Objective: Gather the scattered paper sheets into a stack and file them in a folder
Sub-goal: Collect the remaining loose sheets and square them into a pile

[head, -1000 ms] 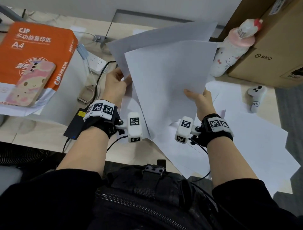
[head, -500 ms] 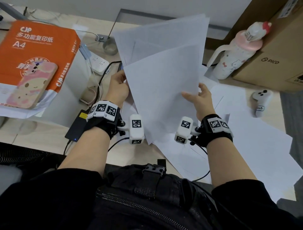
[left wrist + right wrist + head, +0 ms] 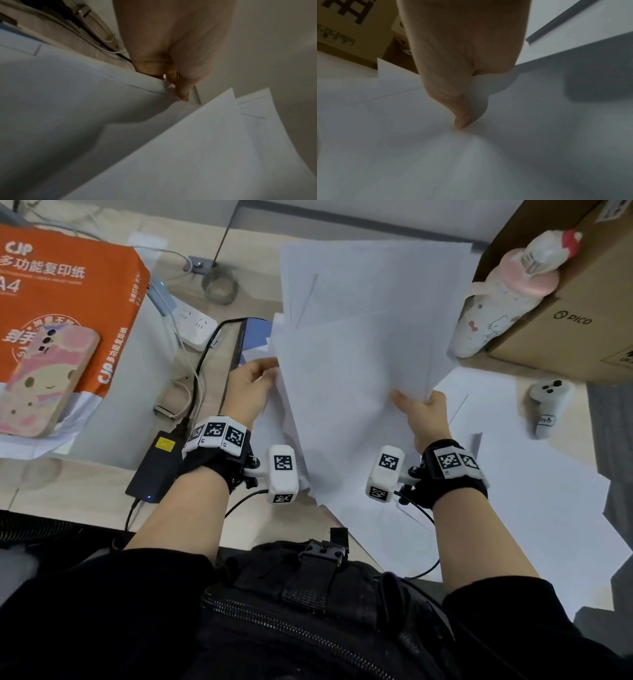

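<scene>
I hold a bundle of white paper sheets [image 3: 359, 364] upright above the desk, their edges fanned and uneven. My left hand [image 3: 251, 386] grips the bundle's left edge; the left wrist view shows the fingers [image 3: 173, 75] curled against the sheets [image 3: 197, 148]. My right hand [image 3: 423, 412] pinches the right edge, thumb [image 3: 462, 119] pressed on the front sheet [image 3: 471, 162]. More loose sheets [image 3: 534, 508] lie on the desk at the right. A blue folder [image 3: 255, 337] peeks out behind the bundle's left edge, mostly hidden.
An orange A4 paper ream [image 3: 65, 313] with a phone [image 3: 44, 381] on it lies at the left. A power strip [image 3: 195, 325], cables and a black adapter [image 3: 154, 470] sit beside it. A pink-capped bottle [image 3: 503, 299], a cardboard box [image 3: 582, 302] and a white controller [image 3: 548, 405] stand at the right.
The held sheets have swung from a leftward tilt to nearly upright and drawn closer together. Both hands keep their grip on the edges.
</scene>
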`<state>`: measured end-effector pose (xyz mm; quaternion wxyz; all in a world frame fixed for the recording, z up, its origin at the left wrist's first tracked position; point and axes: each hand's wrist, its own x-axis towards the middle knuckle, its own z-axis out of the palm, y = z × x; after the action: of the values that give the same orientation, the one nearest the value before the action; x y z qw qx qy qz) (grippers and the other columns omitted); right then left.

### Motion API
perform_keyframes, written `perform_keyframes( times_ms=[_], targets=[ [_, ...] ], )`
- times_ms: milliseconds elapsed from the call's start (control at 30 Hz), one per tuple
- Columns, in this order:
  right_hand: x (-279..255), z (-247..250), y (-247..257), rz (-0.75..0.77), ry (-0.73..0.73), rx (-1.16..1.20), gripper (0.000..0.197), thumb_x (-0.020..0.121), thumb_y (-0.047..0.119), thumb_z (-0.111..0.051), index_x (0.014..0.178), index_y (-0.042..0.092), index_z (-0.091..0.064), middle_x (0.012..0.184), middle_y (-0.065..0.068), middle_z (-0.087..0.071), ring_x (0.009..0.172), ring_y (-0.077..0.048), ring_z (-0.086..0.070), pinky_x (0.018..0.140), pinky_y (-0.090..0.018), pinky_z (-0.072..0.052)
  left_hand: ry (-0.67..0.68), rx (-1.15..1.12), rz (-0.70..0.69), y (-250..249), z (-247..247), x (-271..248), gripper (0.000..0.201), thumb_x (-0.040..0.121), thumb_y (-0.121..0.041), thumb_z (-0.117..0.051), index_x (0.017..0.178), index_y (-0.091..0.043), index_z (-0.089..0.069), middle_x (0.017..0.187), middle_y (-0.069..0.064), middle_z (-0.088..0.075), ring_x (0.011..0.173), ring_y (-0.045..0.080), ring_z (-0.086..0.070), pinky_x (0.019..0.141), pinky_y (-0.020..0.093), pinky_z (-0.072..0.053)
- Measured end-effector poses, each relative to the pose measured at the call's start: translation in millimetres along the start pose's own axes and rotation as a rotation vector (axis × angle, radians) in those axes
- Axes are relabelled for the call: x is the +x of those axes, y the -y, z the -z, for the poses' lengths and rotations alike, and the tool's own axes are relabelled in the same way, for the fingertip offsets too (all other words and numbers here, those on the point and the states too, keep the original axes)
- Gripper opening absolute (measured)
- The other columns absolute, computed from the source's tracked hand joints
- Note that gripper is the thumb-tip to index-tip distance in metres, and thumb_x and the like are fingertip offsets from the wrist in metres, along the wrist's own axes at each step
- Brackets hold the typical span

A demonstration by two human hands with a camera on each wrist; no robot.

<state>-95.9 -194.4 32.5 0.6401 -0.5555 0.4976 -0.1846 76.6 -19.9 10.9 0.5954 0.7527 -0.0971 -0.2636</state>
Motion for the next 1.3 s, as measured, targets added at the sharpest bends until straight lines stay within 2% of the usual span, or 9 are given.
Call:
perform_keyframes(
  times_ms=[167,367,567,633,733,967,1067,1133,1300],
  targets=[
    [13,18,-22,-0.053,-0.171,-0.056,0.013,0.085,-0.005,-0.060,0.095,-0.013,-0.058,0.079,-0.006,-0.053,0.074,-0.016,-0.049,0.058,-0.025,-0.039,-0.049,0.168,0.004,19,-4,6,0.033,0.088,0.005,-0.052,0.117,-0.005,-0.063,0.114,0.000,-0.058,0.099,0.004,-0.050,0.077,-0.002,-0.038],
    [21,40,-54,-0.204,-0.266,-0.173,0.027,0.079,-0.004,-0.059,0.057,0.010,-0.053,0.061,-0.004,-0.050,0.059,-0.018,-0.047,0.058,-0.030,-0.039,-0.053,0.280,0.123,38,-9,12,0.036,0.082,0.001,-0.064,0.119,0.000,-0.061,0.120,0.010,-0.062,0.108,0.021,-0.058,0.096,0.031,-0.047],
    [18,43,-66,-0.239,-0.271,-0.167,0.028,0.082,-0.003,-0.060,0.059,0.013,-0.052,0.063,-0.003,-0.051,0.065,-0.018,-0.048,0.062,-0.032,-0.041,-0.136,0.436,0.061,49,-11,8,0.009,0.082,-0.011,-0.058,0.075,-0.006,-0.061,0.075,0.015,-0.052,0.072,0.021,-0.048,0.062,0.027,-0.033],
    [16,43,-66,-0.222,-0.251,-0.169,0.027,0.082,-0.002,-0.061,0.063,0.015,-0.053,0.066,-0.001,-0.053,0.068,-0.018,-0.051,0.062,-0.030,-0.043,-0.236,0.547,0.020,50,-8,8,0.021,0.080,-0.017,-0.057,0.084,0.002,-0.066,0.096,0.026,-0.057,0.091,0.034,-0.055,0.074,0.036,-0.041],
    [11,39,-60,-0.175,-0.179,-0.145,0.027,0.083,-0.003,-0.060,0.065,0.015,-0.052,0.069,-0.003,-0.054,0.070,-0.018,-0.050,0.064,-0.030,-0.044,-0.372,0.688,0.082,40,-2,5,0.028,0.092,-0.017,-0.052,0.115,-0.004,-0.061,0.134,0.013,-0.048,0.125,0.033,-0.041,0.092,0.041,-0.039],
    [16,25,-29,-0.028,-0.006,-0.259,0.013,0.085,0.003,-0.066,0.080,0.007,-0.054,0.076,-0.007,-0.054,0.060,-0.014,-0.051,0.054,-0.023,-0.044,-0.305,0.786,0.004,12,17,15,0.030,0.095,-0.010,-0.043,0.121,-0.011,-0.057,0.116,0.018,-0.063,0.107,0.039,-0.054,0.092,0.042,-0.039],
    [21,18,-17,0.024,0.056,-0.314,0.016,0.081,0.008,-0.070,0.091,0.003,-0.057,0.085,-0.012,-0.057,0.065,-0.017,-0.053,0.060,-0.027,-0.045,-0.151,0.670,-0.103,-3,24,22,0.018,0.087,-0.018,-0.051,0.097,-0.014,-0.065,0.095,0.017,-0.064,0.099,0.039,-0.057,0.087,0.042,-0.044],
    [24,13,-11,0.065,0.076,-0.359,0.030,0.077,0.014,-0.074,0.101,0.004,-0.059,0.100,-0.015,-0.060,0.079,-0.022,-0.058,0.069,-0.028,-0.046,-0.051,0.539,-0.146,-13,27,23,0.014,0.077,-0.022,-0.053,0.080,-0.017,-0.066,0.078,0.010,-0.062,0.086,0.034,-0.060,0.079,0.040,-0.046],
    [30,1,5,0.126,0.112,-0.385,0.040,0.084,0.008,-0.068,0.121,0.001,-0.052,0.107,-0.006,-0.061,0.097,-0.018,-0.059,0.081,-0.018,-0.051,0.082,0.296,-0.169,-34,23,20,0.021,0.085,0.012,-0.054,0.103,0.008,-0.064,0.089,0.003,-0.066,0.060,-0.014,-0.060,0.061,0.008,-0.049]
  ],
)
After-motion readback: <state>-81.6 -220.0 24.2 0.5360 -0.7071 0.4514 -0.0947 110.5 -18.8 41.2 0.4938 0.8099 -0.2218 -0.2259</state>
